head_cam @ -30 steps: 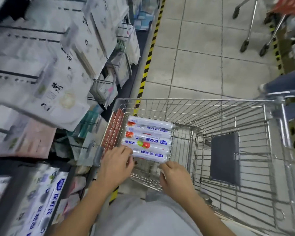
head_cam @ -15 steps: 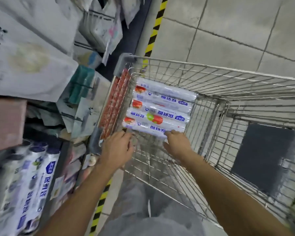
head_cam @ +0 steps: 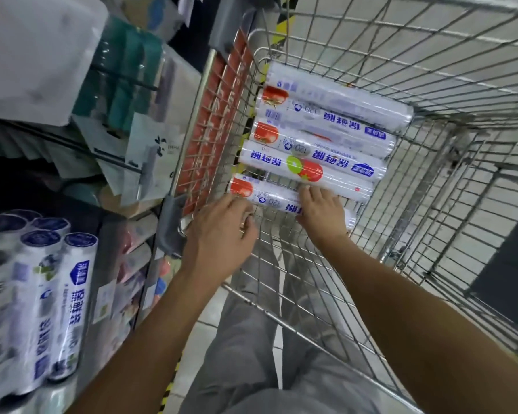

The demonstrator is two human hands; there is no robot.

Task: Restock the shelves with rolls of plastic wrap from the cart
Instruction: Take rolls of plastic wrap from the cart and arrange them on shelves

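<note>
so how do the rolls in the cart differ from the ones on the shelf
The cart rolls lie flat, side by side; the shelf rolls stand on end, dark caps up. The cart rolls show red tomato pictures; the shelf rolls' pictures look greenish, blurred. Both are white with blue lettering.

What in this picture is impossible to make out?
Head view only:
1. Middle of the nearest roll in the cart: covered by the right hand.
2. Whether the left hand or the right grips that roll: their backs hide the fingertips.
3. Small print on the shelved rolls: motion blur.
4. The cart's right side: cut off by the frame edge.
</note>
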